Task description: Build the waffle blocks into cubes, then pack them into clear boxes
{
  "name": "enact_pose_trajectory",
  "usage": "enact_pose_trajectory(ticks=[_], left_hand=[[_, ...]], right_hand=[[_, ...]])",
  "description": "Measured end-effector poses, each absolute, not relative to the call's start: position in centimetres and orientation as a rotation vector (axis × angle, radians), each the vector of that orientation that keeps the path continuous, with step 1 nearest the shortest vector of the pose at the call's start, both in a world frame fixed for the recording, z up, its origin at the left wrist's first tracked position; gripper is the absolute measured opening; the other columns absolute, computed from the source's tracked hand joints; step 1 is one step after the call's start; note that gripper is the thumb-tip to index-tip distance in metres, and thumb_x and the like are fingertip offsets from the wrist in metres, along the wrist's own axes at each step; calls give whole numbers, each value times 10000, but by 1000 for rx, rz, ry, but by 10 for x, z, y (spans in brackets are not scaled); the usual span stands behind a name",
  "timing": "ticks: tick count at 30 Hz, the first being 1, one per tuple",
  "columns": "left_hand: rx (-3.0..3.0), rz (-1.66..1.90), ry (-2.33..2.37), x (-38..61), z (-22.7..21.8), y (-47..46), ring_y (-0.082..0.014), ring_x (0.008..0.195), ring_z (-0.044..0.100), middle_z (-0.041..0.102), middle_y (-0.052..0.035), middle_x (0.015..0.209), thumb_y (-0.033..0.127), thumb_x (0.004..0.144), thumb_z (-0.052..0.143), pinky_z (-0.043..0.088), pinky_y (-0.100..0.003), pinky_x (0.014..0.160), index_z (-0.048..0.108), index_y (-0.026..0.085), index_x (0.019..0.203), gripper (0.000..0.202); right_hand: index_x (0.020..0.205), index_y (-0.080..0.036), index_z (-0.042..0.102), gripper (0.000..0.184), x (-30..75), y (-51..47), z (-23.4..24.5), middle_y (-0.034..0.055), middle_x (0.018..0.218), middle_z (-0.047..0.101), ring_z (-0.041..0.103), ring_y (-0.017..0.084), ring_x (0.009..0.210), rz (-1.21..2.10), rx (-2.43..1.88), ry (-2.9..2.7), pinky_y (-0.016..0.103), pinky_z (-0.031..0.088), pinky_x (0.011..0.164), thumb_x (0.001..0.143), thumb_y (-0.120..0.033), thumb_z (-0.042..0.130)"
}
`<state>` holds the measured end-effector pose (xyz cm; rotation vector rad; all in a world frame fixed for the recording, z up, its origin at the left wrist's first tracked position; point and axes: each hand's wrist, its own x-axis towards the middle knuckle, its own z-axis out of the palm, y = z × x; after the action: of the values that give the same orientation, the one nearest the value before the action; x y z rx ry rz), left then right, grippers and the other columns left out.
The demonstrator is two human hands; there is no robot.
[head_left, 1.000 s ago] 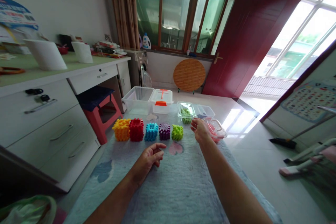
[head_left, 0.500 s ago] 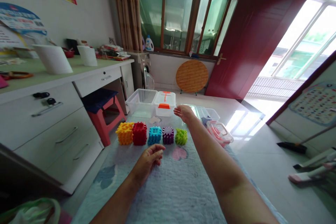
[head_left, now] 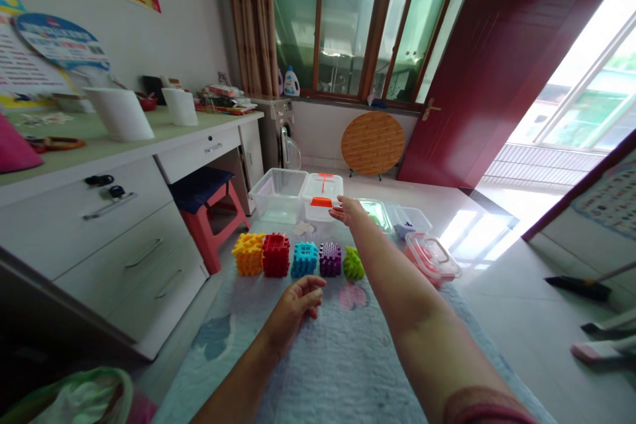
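Observation:
My right hand (head_left: 348, 209) reaches out at the front right corner of a lidded clear box (head_left: 311, 213) with an orange handle and latch. Its fingers are stretched and apart, and I see nothing in it; whether it touches the box I cannot tell. My left hand (head_left: 301, 303) hangs loosely curled over the cloth, holding nothing. Just beyond it stands a row of interlocking-foam-like cubes: yellow (head_left: 248, 255), red (head_left: 276, 256), blue (head_left: 305, 260), purple (head_left: 330, 260) and green (head_left: 353, 264). The right forearm partly covers the green one.
An open clear bin (head_left: 278, 207) stands left of the lidded box. Right of my arm are a green-tinted container (head_left: 376, 213), a clear tub (head_left: 415, 218) and a pink-filled lidded box (head_left: 431, 258). A red stool (head_left: 209, 238) stands by the white desk (head_left: 129, 212).
The view has shifted slightly, so the whole scene sits a little further right. My right hand has moved slightly closer to the orange latch. My left hand keeps its pose before the cubes.

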<state>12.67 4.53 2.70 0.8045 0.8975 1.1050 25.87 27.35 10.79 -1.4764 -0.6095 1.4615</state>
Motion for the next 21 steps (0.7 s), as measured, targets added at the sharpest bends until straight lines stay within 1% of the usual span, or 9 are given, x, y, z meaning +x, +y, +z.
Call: enact_pose_trajectory(ticks=[3,9,15,21], left_hand=[[823,1098,892,126,22,47,-59,533,453,552,33,673,352,678,747,375,-201,537,636,154,954,357],[840,1090,893,126,20,48,-61,519,451,551,32,664,373,667,751,369,-203,527,638,157,946,371],[841,1090,905,127,30,45,-59,528,457,551,31,674,353,671,747,372,-196,536,646,156,944,351],[854,1075,895,128,33,42,-51,519,452,548,38,670,344,679,741,363,-187,535,634,157,952,348]], right_hand=[[1081,-129,531,238,256,276,105,18,749,516,606,128,607,1422,-1498,-592,237,579,510,864,-210,582],[1034,-173,543,242,252,274,103,-17,719,450,550,114,602,1396,-1475,-578,263,593,537,804,-194,615],[917,-188,544,157,254,267,112,-36,685,406,477,95,569,1391,-1373,-603,269,599,561,776,-177,610],[824,-186,496,81,275,244,137,-47,637,402,531,98,564,1407,-1228,-644,282,606,613,812,-182,575]])
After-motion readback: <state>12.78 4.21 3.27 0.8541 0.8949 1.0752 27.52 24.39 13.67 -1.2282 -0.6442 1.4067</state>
